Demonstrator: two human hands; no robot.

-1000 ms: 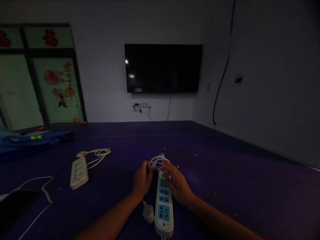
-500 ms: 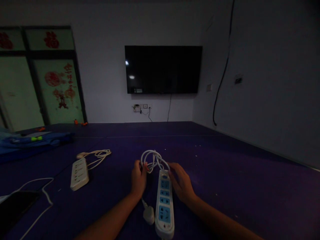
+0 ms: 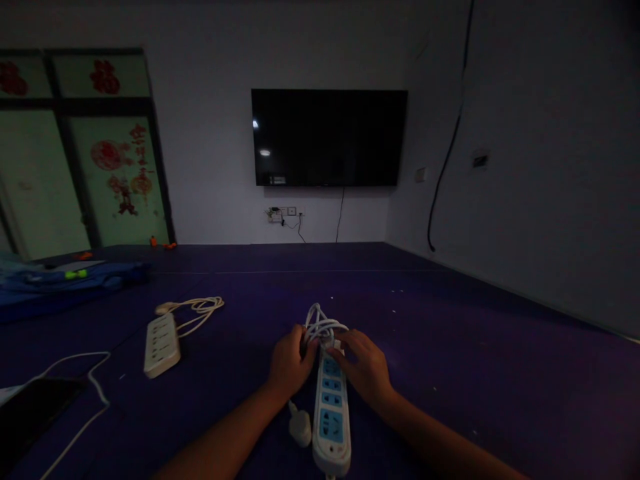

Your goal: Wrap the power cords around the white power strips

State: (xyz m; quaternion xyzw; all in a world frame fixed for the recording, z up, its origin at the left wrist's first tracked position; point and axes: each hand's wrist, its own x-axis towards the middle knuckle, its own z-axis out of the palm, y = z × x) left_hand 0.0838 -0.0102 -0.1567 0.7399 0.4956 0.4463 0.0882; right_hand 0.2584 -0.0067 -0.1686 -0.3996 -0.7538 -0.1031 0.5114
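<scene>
A white power strip with blue socket faces lies lengthwise in front of me on the purple surface. Its white cord is looped into a coil at the far end of the strip. My left hand is closed on the left side of the coil. On the other side, my right hand has its fingers closed around the cord loops by the strip's far end; the fingertips are partly hidden. The cord's white plug rests left of the strip, below my left hand.
A second white power strip with a loosely coiled cord lies to the left. Nearer on that side are a dark flat device and a white cable. Blue cloth lies farther back. A television hangs on the wall.
My left hand has moved right, closer to the strip and my right hand. The cord loops have been drawn into a tighter bundle over the strip's far end.
</scene>
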